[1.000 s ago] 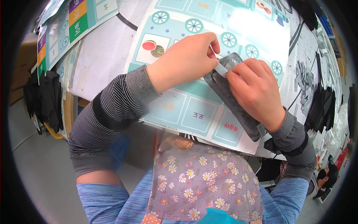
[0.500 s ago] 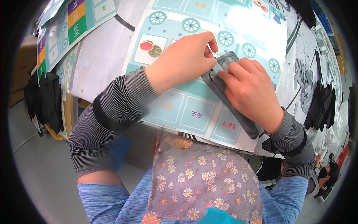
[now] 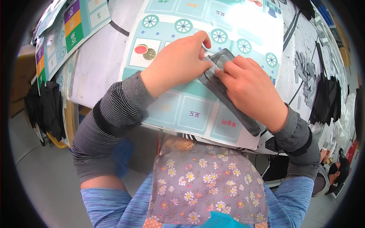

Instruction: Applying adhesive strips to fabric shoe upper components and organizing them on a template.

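Observation:
A dark grey folded fabric strap lies slantwise on a printed sheet with pictures, wheels and coloured lettering. My right hand is closed on the strap's upper part, its fingers bent and pressing on the fabric. Beside its fingertips my left hand has its fingers curled and its thumb against a small light grey strip at the strap's edge. What lies between the left finger and thumb is mostly hidden.
More printed sheets overlap at the far left, with black fabric pieces hanging below. At right lie grey scraps and hanging black strips. Another person is at the lower right.
The sheet, the strap and both hands have shifted slightly left and up in the view. The hands keep nearly the same hold, the right fingertips now beside the light grey strip.

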`<state>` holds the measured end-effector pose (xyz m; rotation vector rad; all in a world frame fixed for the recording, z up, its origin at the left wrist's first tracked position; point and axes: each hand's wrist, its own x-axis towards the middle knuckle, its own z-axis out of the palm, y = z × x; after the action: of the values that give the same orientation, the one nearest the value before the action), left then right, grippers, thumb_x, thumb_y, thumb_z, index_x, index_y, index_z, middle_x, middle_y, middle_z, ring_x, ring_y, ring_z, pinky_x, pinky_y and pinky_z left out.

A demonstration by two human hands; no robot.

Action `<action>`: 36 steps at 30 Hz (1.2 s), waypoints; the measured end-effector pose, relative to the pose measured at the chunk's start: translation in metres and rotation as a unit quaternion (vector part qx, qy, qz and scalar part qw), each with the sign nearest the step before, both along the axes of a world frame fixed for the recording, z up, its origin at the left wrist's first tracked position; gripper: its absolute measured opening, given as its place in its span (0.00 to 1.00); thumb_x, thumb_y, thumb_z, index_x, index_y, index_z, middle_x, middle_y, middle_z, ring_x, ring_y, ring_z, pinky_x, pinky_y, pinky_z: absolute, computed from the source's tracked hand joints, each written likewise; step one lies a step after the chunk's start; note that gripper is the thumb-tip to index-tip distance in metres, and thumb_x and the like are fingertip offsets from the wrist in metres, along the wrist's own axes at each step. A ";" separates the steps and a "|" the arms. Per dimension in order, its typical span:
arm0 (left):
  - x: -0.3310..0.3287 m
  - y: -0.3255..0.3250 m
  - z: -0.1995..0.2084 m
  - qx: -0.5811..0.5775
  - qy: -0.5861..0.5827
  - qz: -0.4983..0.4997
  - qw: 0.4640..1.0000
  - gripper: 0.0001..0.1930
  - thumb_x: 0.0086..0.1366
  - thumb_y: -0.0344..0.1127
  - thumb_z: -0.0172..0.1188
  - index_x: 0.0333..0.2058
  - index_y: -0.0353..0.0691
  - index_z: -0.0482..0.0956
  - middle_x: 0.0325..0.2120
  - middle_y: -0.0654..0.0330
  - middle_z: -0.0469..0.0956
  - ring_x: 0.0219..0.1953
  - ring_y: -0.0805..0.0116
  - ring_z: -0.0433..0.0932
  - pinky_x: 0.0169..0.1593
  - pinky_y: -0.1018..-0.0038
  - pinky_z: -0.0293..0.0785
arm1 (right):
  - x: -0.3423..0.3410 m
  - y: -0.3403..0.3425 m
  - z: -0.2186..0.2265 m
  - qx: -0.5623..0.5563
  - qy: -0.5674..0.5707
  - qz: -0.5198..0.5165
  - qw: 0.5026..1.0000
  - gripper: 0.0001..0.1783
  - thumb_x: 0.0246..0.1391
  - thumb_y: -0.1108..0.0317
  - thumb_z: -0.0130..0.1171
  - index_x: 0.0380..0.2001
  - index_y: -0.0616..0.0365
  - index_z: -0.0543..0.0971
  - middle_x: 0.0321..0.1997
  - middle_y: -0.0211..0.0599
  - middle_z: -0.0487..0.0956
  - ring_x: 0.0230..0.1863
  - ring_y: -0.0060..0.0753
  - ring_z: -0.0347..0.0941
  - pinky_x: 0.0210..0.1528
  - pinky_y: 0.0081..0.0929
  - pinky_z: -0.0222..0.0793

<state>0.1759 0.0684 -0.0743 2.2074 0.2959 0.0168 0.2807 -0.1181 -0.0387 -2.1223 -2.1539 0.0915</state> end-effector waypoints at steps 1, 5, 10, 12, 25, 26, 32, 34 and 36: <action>0.000 0.000 0.000 0.004 0.007 0.007 1.000 0.17 0.56 0.34 0.66 0.44 0.39 0.73 0.26 0.63 0.74 0.28 0.70 0.74 0.33 0.72 0.72 | 0.000 -0.001 -0.001 -0.002 -0.006 0.003 1.000 0.18 0.42 0.76 0.59 0.41 0.62 0.81 0.33 0.34 0.72 0.40 0.37 0.69 0.47 0.33 0.68; 0.006 -0.005 0.002 0.000 0.014 0.011 1.000 0.18 0.55 0.34 0.66 0.43 0.39 0.73 0.25 0.64 0.73 0.28 0.70 0.74 0.33 0.72 0.72 | 0.000 -0.001 0.001 -0.005 -0.009 -0.006 1.000 0.17 0.41 0.75 0.59 0.39 0.61 0.82 0.32 0.34 0.72 0.41 0.37 0.69 0.47 0.33 0.68; 0.007 -0.001 0.003 -0.035 0.047 0.010 0.998 0.20 0.54 0.36 0.68 0.44 0.40 0.74 0.27 0.65 0.72 0.29 0.73 0.72 0.34 0.74 0.71 | 0.031 -0.003 0.010 -0.019 0.080 0.013 0.997 0.07 0.45 0.73 0.55 0.28 0.58 0.81 0.32 0.36 0.77 0.39 0.40 0.74 0.41 0.38 0.71; 0.002 -0.001 0.000 0.014 0.040 0.028 0.999 0.21 0.55 0.38 0.69 0.45 0.40 0.74 0.27 0.67 0.70 0.29 0.76 0.70 0.34 0.76 0.69 | 0.035 -0.020 0.029 0.035 0.136 -0.024 0.990 0.06 0.48 0.74 0.56 0.31 0.59 0.81 0.34 0.36 0.79 0.40 0.40 0.75 0.42 0.37 0.72; 0.009 -0.010 0.011 -0.010 0.076 0.027 0.997 0.22 0.59 0.40 0.69 0.48 0.37 0.73 0.27 0.72 0.65 0.28 0.83 0.61 0.34 0.83 0.62 | -0.024 -0.179 0.017 0.012 0.614 -0.530 0.585 0.09 0.61 0.70 0.61 0.42 0.61 0.78 0.38 0.22 0.77 0.40 0.14 0.70 0.43 0.16 0.66; 0.009 -0.010 0.011 -0.019 0.081 0.032 0.996 0.22 0.60 0.40 0.68 0.49 0.36 0.73 0.27 0.72 0.65 0.28 0.83 0.60 0.33 0.84 0.61 | -0.027 -0.177 0.015 0.018 0.615 -0.532 0.582 0.09 0.61 0.70 0.61 0.42 0.61 0.78 0.38 0.22 0.77 0.40 0.14 0.70 0.43 0.16 0.66; 0.005 -0.009 0.010 -0.030 0.075 0.025 0.996 0.21 0.63 0.39 0.66 0.50 0.35 0.72 0.29 0.71 0.66 0.28 0.83 0.61 0.35 0.84 0.62 | -0.036 -0.168 0.014 0.060 0.647 -0.498 0.574 0.09 0.58 0.69 0.63 0.38 0.60 0.76 0.35 0.24 0.76 0.38 0.14 0.69 0.42 0.16 0.66; 0.004 -0.010 0.007 -0.027 0.070 0.022 0.997 0.21 0.63 0.39 0.66 0.50 0.35 0.72 0.29 0.71 0.66 0.29 0.83 0.61 0.35 0.84 0.63 | -0.033 -0.170 0.011 0.056 0.657 -0.512 0.551 0.09 0.58 0.68 0.63 0.37 0.59 0.76 0.34 0.23 0.76 0.36 0.14 0.69 0.40 0.16 0.65; 0.001 -0.010 0.006 -0.025 0.065 0.020 0.997 0.21 0.62 0.39 0.66 0.50 0.35 0.72 0.30 0.70 0.66 0.29 0.83 0.61 0.36 0.84 0.63 | -0.033 -0.171 0.007 0.049 0.666 -0.524 0.528 0.10 0.57 0.67 0.64 0.36 0.59 0.75 0.33 0.23 0.76 0.34 0.13 0.69 0.38 0.15 0.65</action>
<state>0.1773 0.0584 -0.0680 2.1568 0.4086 -0.1115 0.2482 -0.2893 -0.0322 -1.6998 0.0688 0.9848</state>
